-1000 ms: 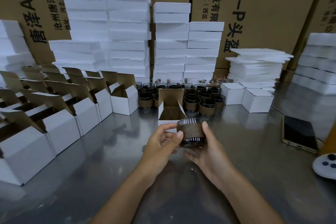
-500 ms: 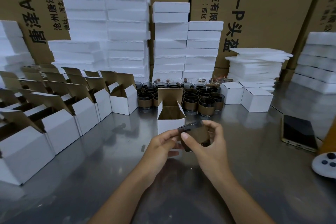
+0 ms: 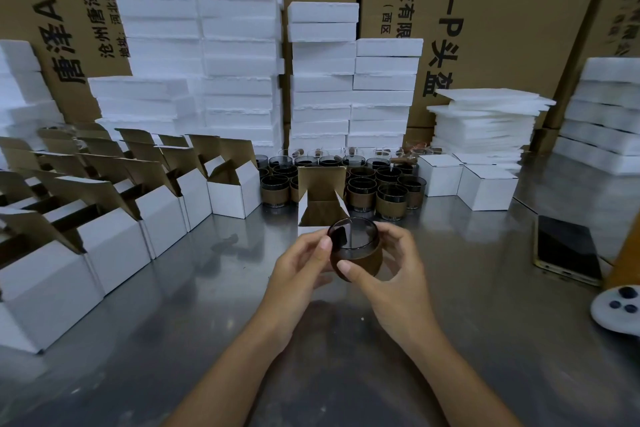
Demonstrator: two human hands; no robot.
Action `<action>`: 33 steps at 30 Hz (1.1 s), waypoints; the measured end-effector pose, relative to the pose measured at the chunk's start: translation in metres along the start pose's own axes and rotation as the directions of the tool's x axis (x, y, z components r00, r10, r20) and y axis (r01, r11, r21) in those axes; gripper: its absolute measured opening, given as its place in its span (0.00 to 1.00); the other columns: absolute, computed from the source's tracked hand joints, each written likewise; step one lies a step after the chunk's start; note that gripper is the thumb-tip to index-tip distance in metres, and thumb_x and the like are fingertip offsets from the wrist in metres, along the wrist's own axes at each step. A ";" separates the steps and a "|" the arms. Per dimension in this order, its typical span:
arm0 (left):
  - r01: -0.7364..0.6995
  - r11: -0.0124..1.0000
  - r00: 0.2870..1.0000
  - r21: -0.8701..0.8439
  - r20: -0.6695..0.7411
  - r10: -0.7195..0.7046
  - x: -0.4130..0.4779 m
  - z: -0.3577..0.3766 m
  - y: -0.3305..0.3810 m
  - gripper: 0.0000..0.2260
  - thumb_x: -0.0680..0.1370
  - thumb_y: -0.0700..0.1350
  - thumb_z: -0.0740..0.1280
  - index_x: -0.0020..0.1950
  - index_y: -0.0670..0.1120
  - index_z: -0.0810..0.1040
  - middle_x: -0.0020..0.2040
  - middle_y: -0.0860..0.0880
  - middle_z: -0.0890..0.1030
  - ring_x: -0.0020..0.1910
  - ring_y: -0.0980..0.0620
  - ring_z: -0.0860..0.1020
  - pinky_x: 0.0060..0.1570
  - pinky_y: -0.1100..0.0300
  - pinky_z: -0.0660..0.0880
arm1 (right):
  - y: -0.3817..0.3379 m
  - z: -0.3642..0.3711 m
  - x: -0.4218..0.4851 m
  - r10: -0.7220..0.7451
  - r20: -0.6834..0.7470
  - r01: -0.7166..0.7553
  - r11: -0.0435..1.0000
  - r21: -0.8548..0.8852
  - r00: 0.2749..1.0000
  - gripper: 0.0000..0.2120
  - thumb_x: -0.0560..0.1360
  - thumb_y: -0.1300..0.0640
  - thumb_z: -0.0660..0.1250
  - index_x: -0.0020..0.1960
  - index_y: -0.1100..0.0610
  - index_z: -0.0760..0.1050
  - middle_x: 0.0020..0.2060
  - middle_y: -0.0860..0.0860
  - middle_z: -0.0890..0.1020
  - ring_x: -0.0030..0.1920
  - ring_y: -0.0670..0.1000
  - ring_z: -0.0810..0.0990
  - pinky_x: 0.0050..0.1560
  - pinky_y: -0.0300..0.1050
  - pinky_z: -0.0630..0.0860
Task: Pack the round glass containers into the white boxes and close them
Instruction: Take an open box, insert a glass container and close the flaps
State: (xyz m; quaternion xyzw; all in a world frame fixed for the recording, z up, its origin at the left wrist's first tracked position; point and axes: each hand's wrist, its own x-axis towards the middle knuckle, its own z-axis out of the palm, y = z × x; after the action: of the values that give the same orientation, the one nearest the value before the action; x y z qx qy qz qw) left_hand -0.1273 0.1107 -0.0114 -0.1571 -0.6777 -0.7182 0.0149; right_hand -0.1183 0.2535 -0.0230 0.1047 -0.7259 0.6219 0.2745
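Both bare forearms reach forward, converging. Left hand (image 3: 301,263) and right hand (image 3: 391,274) side by side, fingers curled, gripping glass container (image 3: 356,253) between them. Left thumb near rim, right thumb across lower front.

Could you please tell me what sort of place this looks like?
Probably a packing bench in a warehouse: rows of open white boxes, a cluster of glass jars, and big shipping cartons stacked behind.

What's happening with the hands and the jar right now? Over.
Both hands grip the jar: left hand, right hand. Not yet in the open box behind it. Nothing between them.
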 end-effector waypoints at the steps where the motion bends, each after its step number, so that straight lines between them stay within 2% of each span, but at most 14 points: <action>1: -0.014 1.000 1.000 -0.006 -0.015 0.014 -0.001 0.000 0.000 0.21 0.70 0.60 0.64 0.60 0.53 0.77 0.55 0.53 0.82 0.56 0.53 0.79 0.56 0.56 0.77 | 0.000 0.000 0.000 -0.010 0.010 0.011 1.000 -0.016 1.000 0.28 0.63 0.58 0.79 0.55 0.40 0.70 0.53 0.33 0.77 0.58 0.36 0.74 0.55 0.24 0.66; 4: -0.051 0.999 0.998 -0.013 -0.039 0.051 -0.002 -0.001 0.002 0.21 0.69 0.55 0.68 0.61 0.52 0.77 0.57 0.54 0.81 0.57 0.56 0.79 0.55 0.60 0.77 | -0.001 -0.001 -0.001 -0.027 0.040 0.029 0.998 -0.057 0.999 0.29 0.64 0.57 0.78 0.55 0.36 0.69 0.54 0.31 0.76 0.60 0.34 0.72 0.55 0.21 0.63; 6: -0.076 0.997 0.996 -0.027 -0.051 0.074 -0.003 -0.001 0.003 0.20 0.69 0.52 0.69 0.60 0.52 0.77 0.56 0.55 0.81 0.54 0.58 0.80 0.48 0.68 0.76 | -0.001 -0.001 -0.002 -0.036 0.051 0.039 0.997 -0.068 0.998 0.29 0.65 0.58 0.77 0.57 0.38 0.68 0.55 0.33 0.76 0.60 0.35 0.72 0.55 0.21 0.63; 8: -0.086 0.995 0.994 -0.045 -0.065 0.083 -0.002 -0.001 0.003 0.19 0.69 0.48 0.71 0.60 0.51 0.77 0.56 0.54 0.81 0.54 0.57 0.80 0.45 0.71 0.74 | -0.001 -0.002 -0.003 -0.039 0.064 0.044 0.995 -0.089 0.997 0.30 0.65 0.59 0.77 0.59 0.40 0.67 0.56 0.34 0.75 0.61 0.35 0.72 0.57 0.23 0.64; 10: -0.100 0.994 0.993 -0.051 -0.060 0.097 -0.002 -0.002 0.003 0.19 0.69 0.45 0.71 0.60 0.50 0.76 0.55 0.53 0.82 0.55 0.56 0.80 0.46 0.69 0.74 | -0.002 -0.003 -0.003 -0.047 0.077 0.056 0.990 -0.126 0.996 0.32 0.66 0.60 0.77 0.60 0.39 0.65 0.58 0.33 0.74 0.62 0.34 0.70 0.59 0.24 0.64; 15: -0.120 0.992 0.991 -0.049 -0.059 0.117 -0.003 -0.002 0.003 0.20 0.67 0.47 0.72 0.59 0.52 0.77 0.53 0.57 0.82 0.55 0.57 0.79 0.46 0.70 0.74 | -0.004 -0.004 -0.004 -0.052 0.082 0.063 0.988 -0.142 0.995 0.32 0.66 0.61 0.77 0.59 0.39 0.65 0.59 0.34 0.74 0.62 0.33 0.70 0.59 0.24 0.64; 19: -0.112 0.992 0.992 -0.051 -0.067 0.108 -0.002 -0.003 0.001 0.16 0.71 0.43 0.71 0.58 0.53 0.77 0.53 0.56 0.82 0.54 0.56 0.80 0.45 0.70 0.74 | -0.006 -0.004 -0.005 -0.029 0.086 0.042 0.989 -0.144 0.996 0.31 0.66 0.60 0.76 0.60 0.39 0.64 0.60 0.36 0.73 0.61 0.32 0.69 0.58 0.23 0.63; 23: -0.082 0.997 0.995 -0.003 -0.064 0.081 -0.003 -0.002 0.002 0.20 0.69 0.53 0.69 0.60 0.54 0.77 0.56 0.55 0.80 0.53 0.58 0.80 0.48 0.68 0.75 | -0.007 -0.002 -0.006 -0.020 0.069 0.029 0.991 -0.128 0.997 0.30 0.66 0.58 0.76 0.60 0.41 0.66 0.58 0.38 0.74 0.60 0.34 0.71 0.57 0.26 0.65; 26: -0.039 0.999 0.999 0.023 -0.036 0.040 -0.002 -0.002 0.000 0.20 0.70 0.59 0.64 0.60 0.56 0.76 0.56 0.52 0.80 0.55 0.53 0.79 0.53 0.59 0.77 | -0.008 -0.003 -0.004 0.052 0.034 -0.049 0.996 -0.069 0.998 0.22 0.66 0.54 0.76 0.55 0.41 0.70 0.53 0.39 0.78 0.56 0.37 0.75 0.53 0.29 0.70; 28: -0.021 1.000 0.999 0.023 -0.025 0.021 -0.001 -0.002 0.000 0.18 0.70 0.59 0.62 0.58 0.58 0.77 0.53 0.51 0.81 0.52 0.53 0.79 0.50 0.60 0.77 | -0.009 -0.004 -0.001 0.104 0.006 -0.104 0.995 0.002 0.995 0.18 0.66 0.52 0.75 0.52 0.42 0.73 0.50 0.40 0.80 0.52 0.36 0.77 0.47 0.27 0.71; 30: -0.009 1.000 1.000 0.019 -0.013 0.010 -0.002 -0.002 0.000 0.16 0.71 0.59 0.61 0.56 0.59 0.79 0.48 0.52 0.82 0.46 0.54 0.80 0.45 0.64 0.77 | -0.008 -0.004 0.001 0.162 -0.019 -0.160 0.983 0.089 0.987 0.16 0.67 0.52 0.74 0.52 0.45 0.74 0.49 0.43 0.81 0.48 0.38 0.79 0.44 0.28 0.73; 33: -0.005 1.000 1.000 0.010 0.007 0.005 -0.002 -0.002 0.000 0.15 0.71 0.58 0.61 0.54 0.61 0.81 0.42 0.54 0.81 0.41 0.55 0.79 0.43 0.64 0.76 | -0.010 -0.003 0.005 0.267 -0.010 -0.259 0.945 0.199 0.964 0.12 0.70 0.51 0.70 0.52 0.49 0.75 0.44 0.47 0.82 0.41 0.38 0.81 0.38 0.30 0.74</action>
State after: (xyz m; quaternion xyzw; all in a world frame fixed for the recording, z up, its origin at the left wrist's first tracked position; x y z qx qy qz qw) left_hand -0.1261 0.1083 -0.0120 -0.1614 -0.6810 -0.7141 0.0151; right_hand -0.1166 0.2553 -0.0122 0.0219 -0.6633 0.7233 0.1907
